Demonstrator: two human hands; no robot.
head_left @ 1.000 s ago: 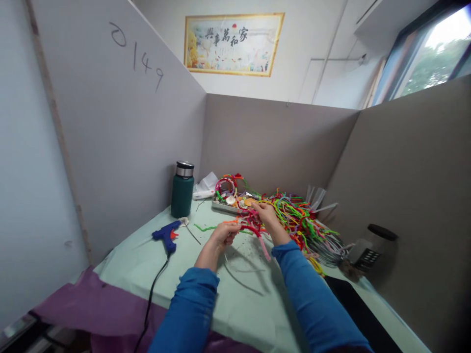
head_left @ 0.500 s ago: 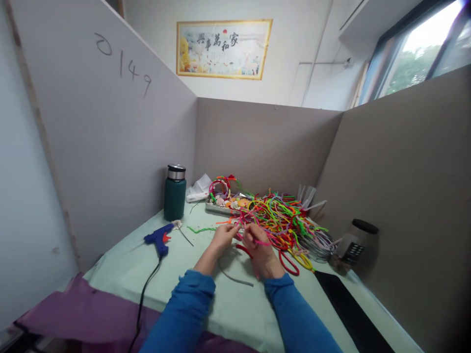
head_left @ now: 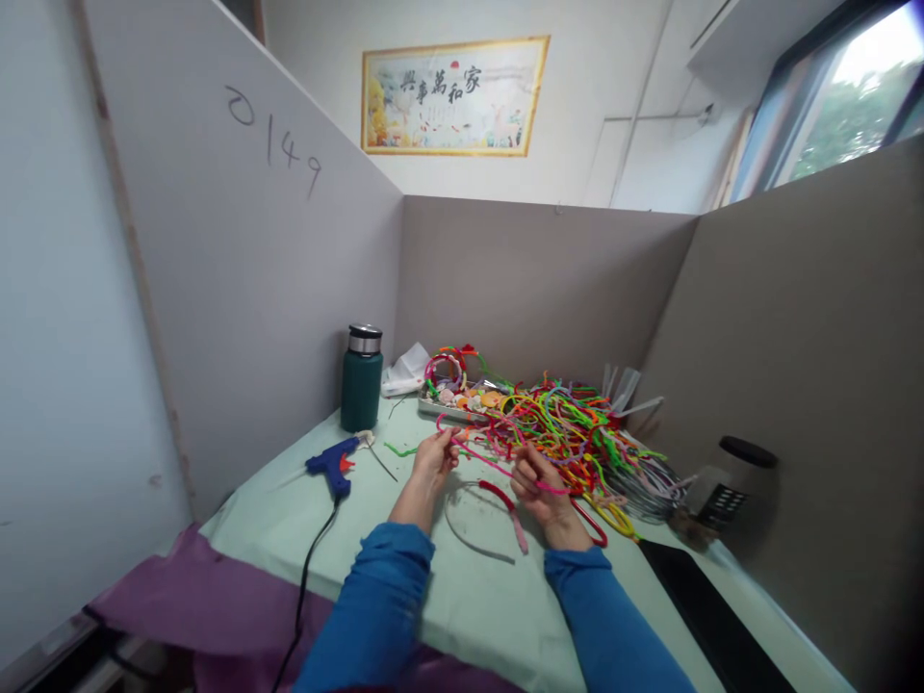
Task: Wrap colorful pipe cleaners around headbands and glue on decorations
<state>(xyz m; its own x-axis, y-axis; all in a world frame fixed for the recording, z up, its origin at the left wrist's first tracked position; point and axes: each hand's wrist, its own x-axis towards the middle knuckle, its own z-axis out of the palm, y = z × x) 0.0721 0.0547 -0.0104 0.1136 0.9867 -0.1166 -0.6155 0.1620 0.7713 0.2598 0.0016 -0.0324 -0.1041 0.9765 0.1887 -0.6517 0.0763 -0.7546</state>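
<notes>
A pink pipe cleaner stretches between my two hands above the table. My left hand pinches it near its left end, which curls up past the fingertips. The fingers of my right hand are closed on it toward the other end, and a short piece sticks out to the right. Below and between the hands, a thin headband lies on the pale green cloth, partly wrapped in red and pink. Behind my hands spreads a heap of colourful pipe cleaners.
A tray of small decorations stands at the back. On the left are a green bottle and a blue glue gun with its cord. Scissors with yellow handles, a black strip and a jar are on the right.
My hands have moved apart, with the pink pipe cleaner now drawn out between them. The wrapped part of the headband shows more fully. The whole view has shifted slightly.
</notes>
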